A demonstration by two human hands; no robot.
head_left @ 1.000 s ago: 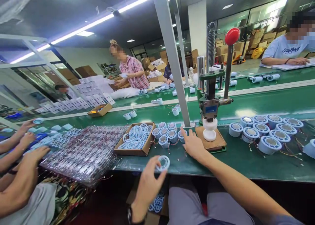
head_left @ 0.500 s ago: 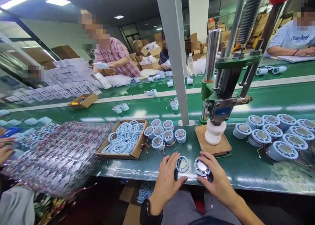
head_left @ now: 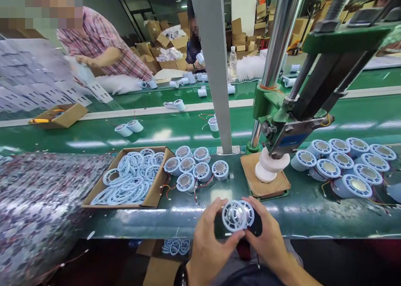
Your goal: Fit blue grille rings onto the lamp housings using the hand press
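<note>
In my left hand (head_left: 208, 231) is a light-blue slotted plastic ring (head_left: 225, 222), pinched at its edge by thumb and fingers. My right hand (head_left: 266, 231) grips a light-blue round housing (head_left: 250, 213) with a shiny metal disc at its centre. The ring stands in front of the housing and overlaps it; I cannot tell whether the two touch. A thin wire hangs below the right hand. Just beyond my hands, several similar blue motor-like housings (head_left: 202, 171) stand on the bench. A cardboard box (head_left: 156, 194) at left holds loose blue rings (head_left: 131, 186).
A green hand press (head_left: 282, 123) with a white pressing head (head_left: 266, 171) stands over a brown pad (head_left: 247, 173). More finished-looking housings (head_left: 352, 186) crowd its right. Bubble-wrapped stock (head_left: 40, 202) lies left. A grey post (head_left: 216, 69) rises ahead; co-workers sit across the green conveyor (head_left: 175, 131).
My hands have come together, bringing the ring over the housing. The view has shifted closer to the bench, and a co-worker across the belt has moved a hand with a white bag.
</note>
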